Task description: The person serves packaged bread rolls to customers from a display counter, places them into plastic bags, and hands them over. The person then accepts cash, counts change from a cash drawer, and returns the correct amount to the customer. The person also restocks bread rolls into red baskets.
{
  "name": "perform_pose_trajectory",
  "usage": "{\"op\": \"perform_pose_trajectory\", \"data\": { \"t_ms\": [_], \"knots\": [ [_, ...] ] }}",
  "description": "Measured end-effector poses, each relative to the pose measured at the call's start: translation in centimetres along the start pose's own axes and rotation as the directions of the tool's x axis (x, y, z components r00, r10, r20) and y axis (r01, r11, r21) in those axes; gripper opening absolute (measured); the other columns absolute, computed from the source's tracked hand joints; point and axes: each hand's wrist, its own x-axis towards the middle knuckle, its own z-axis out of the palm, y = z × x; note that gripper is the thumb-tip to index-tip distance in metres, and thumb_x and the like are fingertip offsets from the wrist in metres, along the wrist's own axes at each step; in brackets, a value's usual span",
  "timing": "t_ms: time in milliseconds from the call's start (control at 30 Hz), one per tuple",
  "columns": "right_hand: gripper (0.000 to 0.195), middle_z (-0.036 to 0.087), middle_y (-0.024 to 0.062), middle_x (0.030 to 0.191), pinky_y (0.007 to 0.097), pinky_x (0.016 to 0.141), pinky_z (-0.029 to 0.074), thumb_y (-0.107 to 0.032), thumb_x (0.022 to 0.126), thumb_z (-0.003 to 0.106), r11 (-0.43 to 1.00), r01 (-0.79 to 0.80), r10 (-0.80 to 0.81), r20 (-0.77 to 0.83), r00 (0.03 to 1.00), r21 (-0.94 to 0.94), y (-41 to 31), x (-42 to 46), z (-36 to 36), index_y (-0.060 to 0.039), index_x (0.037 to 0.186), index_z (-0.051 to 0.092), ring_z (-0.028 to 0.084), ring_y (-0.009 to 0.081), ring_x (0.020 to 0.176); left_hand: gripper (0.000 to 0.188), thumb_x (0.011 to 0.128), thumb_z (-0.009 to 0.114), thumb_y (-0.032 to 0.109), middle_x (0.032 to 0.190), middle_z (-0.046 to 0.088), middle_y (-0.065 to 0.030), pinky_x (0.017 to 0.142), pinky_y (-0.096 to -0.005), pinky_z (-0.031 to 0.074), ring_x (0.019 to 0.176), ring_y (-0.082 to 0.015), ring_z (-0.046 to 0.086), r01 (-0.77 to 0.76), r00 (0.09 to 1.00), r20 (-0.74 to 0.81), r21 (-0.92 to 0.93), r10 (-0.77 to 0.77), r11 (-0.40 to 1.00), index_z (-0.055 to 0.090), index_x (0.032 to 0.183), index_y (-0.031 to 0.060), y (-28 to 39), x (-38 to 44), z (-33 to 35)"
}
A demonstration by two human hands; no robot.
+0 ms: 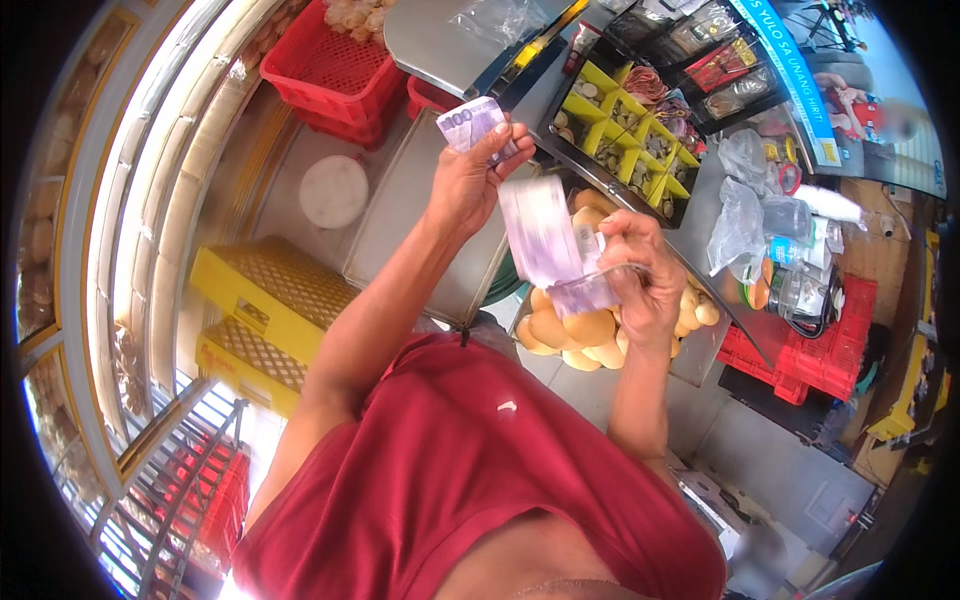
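Observation:
My left hand (465, 184) pinches a small bunch of purple banknotes (466, 126) between thumb and fingers, up by the counter edge. Lower and to the right, my right hand (646, 281) grips more purple banknotes (538, 229). Those notes are fanned out and partly blurred. Beneath them lies a heap of round bread rolls (589, 330), partly hidden by the notes and the hand. Just beyond both hands stands a black cash tray with yellow compartments (598, 135), holding coins and rubber bands (646, 84).
Red plastic crates (330, 90) stand at the upper left, above a round white stool (334, 192). Yellow crates (262, 289) are stacked beside my left arm. Plastic bags (739, 217) and jars lie on the right, near a red crate (821, 341). A person (851, 112) is at the upper right.

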Motion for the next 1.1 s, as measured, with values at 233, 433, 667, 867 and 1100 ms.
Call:
{"op": "perform_pose_trajectory", "data": {
  "t_ms": [233, 433, 667, 867, 1100],
  "knots": [
    [0.02, 0.072, 0.0013, 0.092, 0.0247, 0.073, 0.051, -0.016, 0.096, 0.072, 0.873, -0.452, 0.473, -0.096, 0.876, 0.181, 2.9, 3.1, 1.9, 0.0023, 0.104, 0.073, 0.062, 0.0066, 0.081, 0.023, 0.098, 0.064, 0.004, 0.106, 0.074, -0.013, 0.085, -0.033, 0.06, 0.094, -0.0194, 0.072, 0.044, 0.999, 0.019, 0.23, -0.05, 0.972, 0.064, 0.12, -0.0028, -2.0, -1.0, 0.6],
    [0.017, 0.072, 0.0016, 0.094, 0.0239, 0.073, 0.05, -0.014, 0.095, 0.072, 0.818, -0.466, 0.519, -0.083, 0.851, 0.339, 6.5, 4.1, 3.6, 0.0012, 0.102, 0.074, 0.062, 0.0068, 0.081, 0.022, 0.095, 0.066, 0.003, 0.105, 0.074, -0.0084, 0.08, -0.0291, 0.06, 0.089, -0.016, 0.073, -0.05, 0.99, 0.142, 0.297, 0.007, 0.953, 0.068, 0.117, -0.0003, -2.5, -2.3, 0.9],
    [0.015, 0.069, 0.0067, 0.093, 0.0282, 0.08, 0.05, -0.006, 0.088, 0.074, 0.992, -0.119, 0.122, 0.078, 0.989, -0.048, 0.8, -0.2, 0.7, -0.003, 0.103, 0.074, 0.063, 0.0122, 0.09, 0.037, 0.107, 0.054, 0.025, 0.119, 0.07, -0.0122, 0.106, -0.0428, 0.052, 0.111, -0.0275, 0.067, 0.064, 0.98, -0.187, -0.054, -0.073, 0.997, 0.054, 0.133, -0.0012, 0.0, -0.5, 0.2],
    [0.015, 0.069, -0.0018, 0.099, 0.0221, 0.078, 0.049, -0.012, 0.099, 0.069, 0.915, -0.399, 0.391, -0.113, 0.913, -0.057, 1.7, -1.9, -1.0, -0.0013, 0.11, 0.071, 0.058, 0.0044, 0.087, 0.05, 0.104, 0.058, 0.027, 0.13, 0.067, -0.0156, 0.11, -0.0366, 0.044, 0.122, -0.0216, 0.062, -0.316, 0.861, 0.507, 0.461, 0.047, 0.829, 0.05, 0.144, -0.0013, -0.3, -2.9, 3.0],
    [0.016, 0.069, 0.0017, 0.092, 0.0256, 0.073, 0.052, -0.011, 0.101, 0.065, 0.945, -0.296, 0.325, -0.51, 0.796, 0.14, 5.3, -2.4, -2.2, 0.0022, 0.109, 0.066, 0.06, 0.0069, 0.082, 0.037, 0.104, 0.063, 0.022, 0.117, 0.068, -0.0039, 0.088, -0.0285, 0.052, 0.106, -0.0097, 0.06, 0.096, 0.761, 0.389, 0.723, -0.519, 0.684, 0.058, 0.135, 0.0023, -6.2, -4.5, 5.1]
  ]
}}
